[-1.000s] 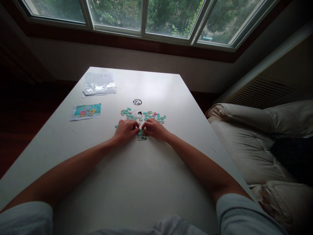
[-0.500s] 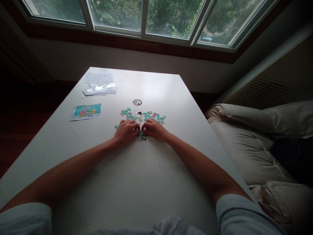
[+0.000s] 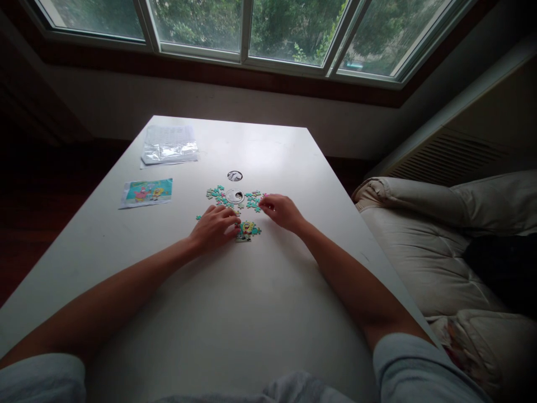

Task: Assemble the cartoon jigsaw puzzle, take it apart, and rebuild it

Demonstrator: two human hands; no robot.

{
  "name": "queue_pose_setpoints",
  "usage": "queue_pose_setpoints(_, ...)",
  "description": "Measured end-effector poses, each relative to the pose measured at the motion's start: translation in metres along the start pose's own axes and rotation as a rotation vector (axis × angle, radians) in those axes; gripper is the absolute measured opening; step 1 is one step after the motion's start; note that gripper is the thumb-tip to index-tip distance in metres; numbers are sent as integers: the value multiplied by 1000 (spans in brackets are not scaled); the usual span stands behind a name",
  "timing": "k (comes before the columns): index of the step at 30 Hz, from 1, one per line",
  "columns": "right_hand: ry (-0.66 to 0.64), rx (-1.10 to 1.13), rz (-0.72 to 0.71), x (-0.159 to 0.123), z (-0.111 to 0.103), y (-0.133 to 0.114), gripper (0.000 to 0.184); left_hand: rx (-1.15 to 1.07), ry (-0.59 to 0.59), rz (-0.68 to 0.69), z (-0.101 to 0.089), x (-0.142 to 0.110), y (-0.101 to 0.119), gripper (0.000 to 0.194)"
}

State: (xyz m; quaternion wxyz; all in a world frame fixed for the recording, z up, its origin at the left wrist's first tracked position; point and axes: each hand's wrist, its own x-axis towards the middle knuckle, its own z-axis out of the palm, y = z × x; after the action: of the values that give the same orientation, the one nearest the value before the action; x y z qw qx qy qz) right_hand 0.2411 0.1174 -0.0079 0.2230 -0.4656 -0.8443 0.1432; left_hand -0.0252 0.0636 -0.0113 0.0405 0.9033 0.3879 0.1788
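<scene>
A joined section of jigsaw puzzle (image 3: 249, 230) lies on the white table, showing a yellow cartoon figure on turquoise. My left hand (image 3: 215, 226) rests at its left edge, fingers curled and tips against the puzzle. My right hand (image 3: 284, 212) is up and to the right of it, thumb and fingertips pinched together over the loose jigsaw pieces (image 3: 253, 200). Whatever is between those fingertips is too small to make out. More loose turquoise pieces (image 3: 215, 194) lie beyond my left hand, and some are hidden by the hands.
A round tin-like ring (image 3: 235, 196) sits among the pieces, with a shiny disc (image 3: 235, 176) behind it. At the left lie a printed reference picture (image 3: 148, 192) and a clear plastic packet with paper (image 3: 170, 144). A padded beige seat (image 3: 415, 252) stands right of the table (image 3: 235, 313).
My right hand has left the joined puzzle and moved right and away to the loose pieces, uncovering the yellow figure. My left hand has stayed nearly in place.
</scene>
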Motion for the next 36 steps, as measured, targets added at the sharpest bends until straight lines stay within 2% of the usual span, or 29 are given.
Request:
queue_pose_setpoints(2, 2, -172, 164, 0, -17, 8, 17, -15, -16, 66, -1, -1, -1, 20)
queue_pose_setpoints(5, -141, -372, 357, -3, -35, 13, 19, -19, -57, 155, -1, -1, -3, 19)
queue_pose_setpoints(8, -257, -465, 436, -6, -38, 9, 23, -5, -63, 186, 0, -1, -5, 19)
queue_pose_setpoints(13, -266, -490, 391, -7, -31, 4, 21, -17, -48, 210, -2, -1, -5, 19)
queue_pose_setpoints(18, -287, -405, 324, -6, -30, 15, 14, -47, -2, 234, -5, -1, -3, 24)
queue_pose_setpoints(21, -254, -383, 311, -7, -31, 23, 16, -67, 11, 266, -6, -1, -3, 24)
queue_pose_setpoints(29, -280, -346, 319, -7, -33, 34, 19, -75, -19, 415, -7, -3, -2, 20)
queue_pose_setpoints(36, -280, -387, 261, -6, -37, 32, 16, -102, -52, 446, -7, -4, -1, 18)
